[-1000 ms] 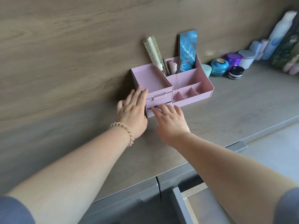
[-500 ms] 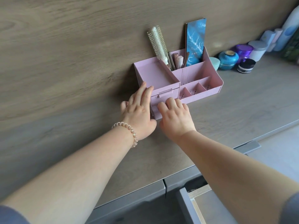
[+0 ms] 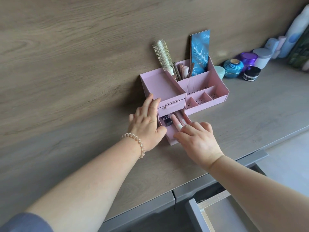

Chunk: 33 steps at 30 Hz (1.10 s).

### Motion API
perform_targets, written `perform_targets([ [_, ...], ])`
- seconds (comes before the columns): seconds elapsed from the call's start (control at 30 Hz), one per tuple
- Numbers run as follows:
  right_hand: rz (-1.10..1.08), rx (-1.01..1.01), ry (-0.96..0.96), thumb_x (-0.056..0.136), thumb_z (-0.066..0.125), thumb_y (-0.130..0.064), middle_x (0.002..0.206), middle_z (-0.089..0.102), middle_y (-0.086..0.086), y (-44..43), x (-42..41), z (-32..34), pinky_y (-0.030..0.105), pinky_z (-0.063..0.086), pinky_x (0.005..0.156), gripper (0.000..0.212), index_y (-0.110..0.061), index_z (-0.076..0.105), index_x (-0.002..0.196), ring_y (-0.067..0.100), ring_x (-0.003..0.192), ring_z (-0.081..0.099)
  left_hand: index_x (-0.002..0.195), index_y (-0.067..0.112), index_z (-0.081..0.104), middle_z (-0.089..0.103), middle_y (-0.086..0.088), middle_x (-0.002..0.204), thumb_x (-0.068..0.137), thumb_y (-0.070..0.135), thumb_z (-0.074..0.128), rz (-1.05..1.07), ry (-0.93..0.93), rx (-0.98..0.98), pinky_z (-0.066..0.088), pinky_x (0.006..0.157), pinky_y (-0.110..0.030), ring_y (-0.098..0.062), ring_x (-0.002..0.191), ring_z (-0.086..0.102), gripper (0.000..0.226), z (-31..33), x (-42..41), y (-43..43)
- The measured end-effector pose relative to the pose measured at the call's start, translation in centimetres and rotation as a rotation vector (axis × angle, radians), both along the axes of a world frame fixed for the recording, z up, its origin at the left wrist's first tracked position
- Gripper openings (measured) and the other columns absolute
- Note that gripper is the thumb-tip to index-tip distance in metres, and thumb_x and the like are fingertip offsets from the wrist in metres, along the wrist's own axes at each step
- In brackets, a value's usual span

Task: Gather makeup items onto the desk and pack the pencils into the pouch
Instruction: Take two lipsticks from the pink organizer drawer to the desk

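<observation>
A pink organizer [image 3: 160, 86] stands on the wooden desk [image 3: 250, 114] against the wall. Its lower drawer [image 3: 170, 133] is pulled out and holds a small black item [image 3: 167, 120] and pink tubes [image 3: 182, 122]. My left hand [image 3: 147, 126] lies flat against the organizer's left side, thumb at the drawer's corner. My right hand [image 3: 197, 141] reaches into the drawer with its forefinger stretched along the tubes, gripping nothing. Pencils and sticks [image 3: 184, 71] stand in the back compartment, beside a round hairbrush [image 3: 163, 55] and a blue palette [image 3: 199, 52].
Right of the organizer sit a teal jar [image 3: 233, 67], a purple jar [image 3: 248, 58], a black jar [image 3: 251, 73] and a white jar [image 3: 262, 57], with tall bottles [image 3: 294, 34] beyond. A desk drawer [image 3: 225, 213] hangs open below the front edge.
The organizer's lower drawer has slid out towards me, showing its contents. My right hand has gone from the drawer front into the drawer. My left hand stays on the organizer's side.
</observation>
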State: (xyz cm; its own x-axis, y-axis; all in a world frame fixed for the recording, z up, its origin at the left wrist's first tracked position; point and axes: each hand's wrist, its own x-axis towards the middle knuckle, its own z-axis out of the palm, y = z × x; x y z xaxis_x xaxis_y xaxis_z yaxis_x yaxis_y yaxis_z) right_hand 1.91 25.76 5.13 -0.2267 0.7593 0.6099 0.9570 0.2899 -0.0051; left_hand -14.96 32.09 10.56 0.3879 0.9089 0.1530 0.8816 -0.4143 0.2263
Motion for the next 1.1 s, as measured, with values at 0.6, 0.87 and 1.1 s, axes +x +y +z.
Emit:
perform_targets([
  [0.6,-0.374,-0.324,0.127,0.083,0.052,-0.061,0.079,0.059,-0.007,0.6,1.1,3.8,0.036,0.028,0.080,0.046,-0.028,0.069,0.056,0.024,0.085,0.054,0.115,0.024,0.052,0.058,-0.005,0.107,0.070,0.041,0.060,0.022,-0.159,0.281,0.042,0.084,-0.038,-0.030,0.098,0.053,0.049,-1.1,1.2,-2.9],
  [0.87,-0.400,-0.553,-0.021,0.095,0.027,-0.052,0.103,0.062,0.000,2.1,-0.5,3.9,0.041,0.027,0.091,0.049,-0.021,0.065,0.095,0.026,0.112,0.041,0.119,0.029,0.044,0.066,-0.004,0.105,0.078,0.033,0.056,0.045,0.261,-0.116,0.031,0.078,-0.037,-0.029,0.102,0.061,0.044,-0.7,4.2,-1.3],
  [1.1,-0.399,-0.418,0.120,0.078,0.048,-0.061,0.084,0.067,0.005,0.9,0.3,4.3,0.044,0.028,0.093,0.049,-0.018,0.069,0.066,0.033,0.111,0.053,0.105,0.034,0.063,0.061,0.001,0.103,0.083,0.039,0.053,0.026,0.179,-0.026,0.034,0.087,-0.035,-0.023,0.102,0.057,0.025,-0.5,3.8,-2.5],
])
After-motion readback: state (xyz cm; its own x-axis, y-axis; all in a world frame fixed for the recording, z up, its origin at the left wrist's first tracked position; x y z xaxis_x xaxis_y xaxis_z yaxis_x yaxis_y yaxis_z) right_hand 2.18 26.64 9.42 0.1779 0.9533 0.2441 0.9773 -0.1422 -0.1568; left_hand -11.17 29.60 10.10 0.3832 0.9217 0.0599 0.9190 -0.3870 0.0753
